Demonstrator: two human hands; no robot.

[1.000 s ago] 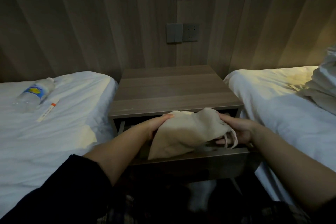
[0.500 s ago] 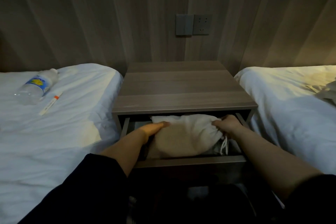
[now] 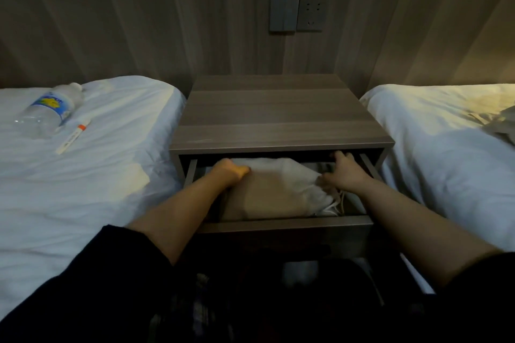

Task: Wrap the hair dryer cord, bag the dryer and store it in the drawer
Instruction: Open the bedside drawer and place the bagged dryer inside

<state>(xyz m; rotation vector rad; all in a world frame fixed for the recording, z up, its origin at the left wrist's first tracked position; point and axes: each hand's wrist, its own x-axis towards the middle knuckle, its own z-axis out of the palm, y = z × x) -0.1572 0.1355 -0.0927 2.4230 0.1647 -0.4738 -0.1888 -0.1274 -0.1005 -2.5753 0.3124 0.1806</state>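
Observation:
A cream cloth drawstring bag (image 3: 278,192) lies inside the open drawer (image 3: 284,224) of the wooden nightstand (image 3: 278,114). The hair dryer is hidden inside the bag. My left hand (image 3: 231,171) curls over the bag's upper left side and presses on it. At the bag's gathered neck, my right hand (image 3: 345,172) has its fingers spread toward the back right of the drawer, with only the thumb near the cloth. The white drawstrings (image 3: 338,203) trail toward the drawer's front right corner.
White beds flank the nightstand, left (image 3: 83,175) and right (image 3: 446,147). A water bottle (image 3: 50,111) and a thin white tube with an orange band (image 3: 73,135) lie on the left bed. A switch (image 3: 282,15) and a socket (image 3: 310,14) are on the wall.
The bag has gone from above the drawer's front edge down into the drawer. My right hand has let go of the neck and spread open; my left hand stays on the bag.

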